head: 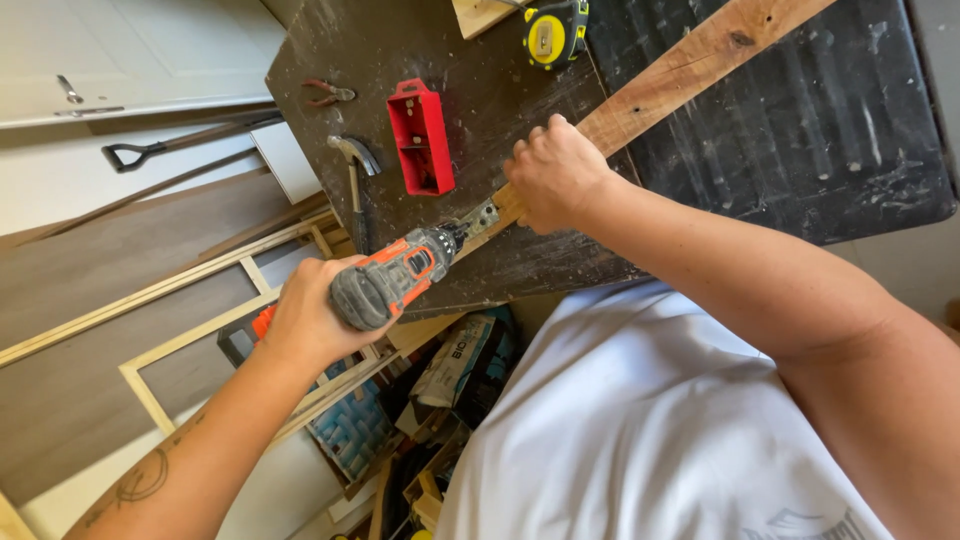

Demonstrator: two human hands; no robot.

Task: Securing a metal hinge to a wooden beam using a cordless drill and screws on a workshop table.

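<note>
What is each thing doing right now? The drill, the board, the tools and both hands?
Left hand: gripping the drill.
Drill: held level, tip at the metal bracket.
Right hand: clamped on the wooden board.
Hammer: lying untouched.
Red box: lying open.
Pliers: lying shut.
Tape measure: lying unused.

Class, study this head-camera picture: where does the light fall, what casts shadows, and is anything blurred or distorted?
Head view: bright daylight on the plank and white door; the hammer and red box cast soft shadows on the dark table; both hands and the drill are sharp; the picture sits rotated, edges slightly stretched.
</note>
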